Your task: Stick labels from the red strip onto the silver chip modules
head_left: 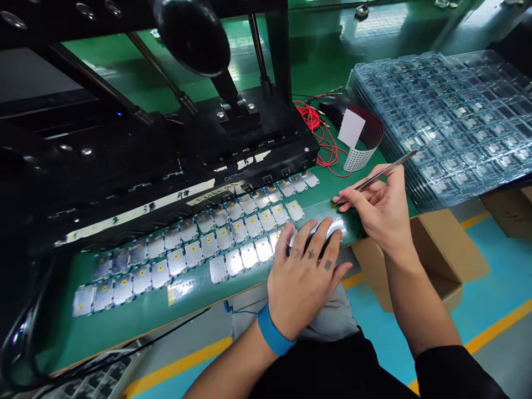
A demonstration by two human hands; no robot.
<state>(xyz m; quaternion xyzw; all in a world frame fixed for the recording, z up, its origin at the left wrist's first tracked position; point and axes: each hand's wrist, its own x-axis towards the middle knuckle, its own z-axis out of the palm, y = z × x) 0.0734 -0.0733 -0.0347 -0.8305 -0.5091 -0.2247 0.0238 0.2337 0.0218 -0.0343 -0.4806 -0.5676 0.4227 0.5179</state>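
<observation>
The right hand (378, 208) is closed in a pen-like grip around a pair of slim metal tweezers (376, 177), thumb and first fingers pinching the shaft near its lower end. The tweezers slant down to the left, and their tips meet the green tabletop (137, 316) near its right end, a little back from the near edge. Something tiny sits at the tips, too small to make out

The left hand (305, 271) lies open and flat, palm down with the fingers spread, at the near edge of the tabletop just left of the right hand. Its fingertips rest at the right end of the rows of small silver plates (187, 252). A dark shape shows under the fingers, and I cannot tell what it is or whether the hand grips it. A blue wristband (272, 332) circles that wrist

The silver plates, many marked with a yellow dot, run in three rows along the tabletop from its near left part up towards the right, following the front of a black machine (166, 155) that fills the far left side. Behind the right hand, red wires (320, 136) trail from the machine beside a curled dotted strip (363, 144). A stack of clear trays (449, 116) covers the far right corner. An open cardboard box (440, 255) stands below the right end of the tabletop
</observation>
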